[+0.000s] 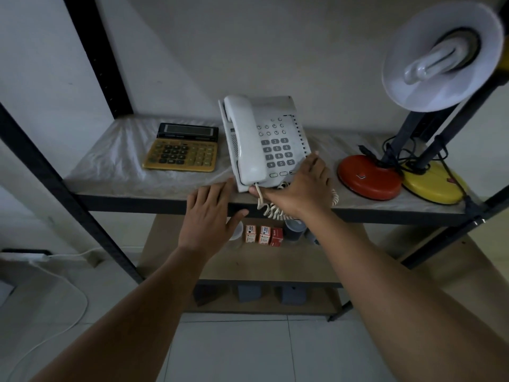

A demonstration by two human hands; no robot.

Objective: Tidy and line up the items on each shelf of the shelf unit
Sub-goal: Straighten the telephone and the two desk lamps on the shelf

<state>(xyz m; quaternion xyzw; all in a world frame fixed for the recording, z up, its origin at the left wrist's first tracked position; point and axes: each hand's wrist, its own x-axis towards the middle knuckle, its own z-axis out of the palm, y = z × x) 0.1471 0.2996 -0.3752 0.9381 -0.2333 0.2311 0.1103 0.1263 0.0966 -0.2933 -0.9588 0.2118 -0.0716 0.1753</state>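
While looking down on the top shelf [110, 172] of a dark metal shelf unit, shows two bare arms reaching in. Right grip [300, 186] curled round the near right corner of a white phone [264, 142], thumb at the front edge, fingers up along the keypad side. Left grip [212, 213] flat and relaxed, holding nothing, fingertips at the shelf's front edge just beside the phone's near left corner.

Places the phone mid-shelf, handset in its cradle, body turned slightly askew and close to the front edge; cannot tell whether lifted clear of the shelf. Trails a coiled cord [272, 209] over the front edge, beneath the right wrist. Left of the phone, near but apart: a yellow calculator [181, 150], lying fairly square. Right of the phone, well apart: a red lamp base [369, 177] and a yellow lamp base [432, 186] side by side, cables tangled round the stems, a white lamp shade [440, 56] overhead. On the lower shelf [275, 260], small boxes [264, 235] in a row beside dark cups, partly hidden.

Step in hand, as judged: squaring up the phone on the top shelf. Next move likely calls for turning the phone parallel with the calculator and the shelf edge, sliding back from the edge, then gathering the hanging cord onto the shelf to avoid a snag. Probably needs the left grip steadying the near left corner during the turn.
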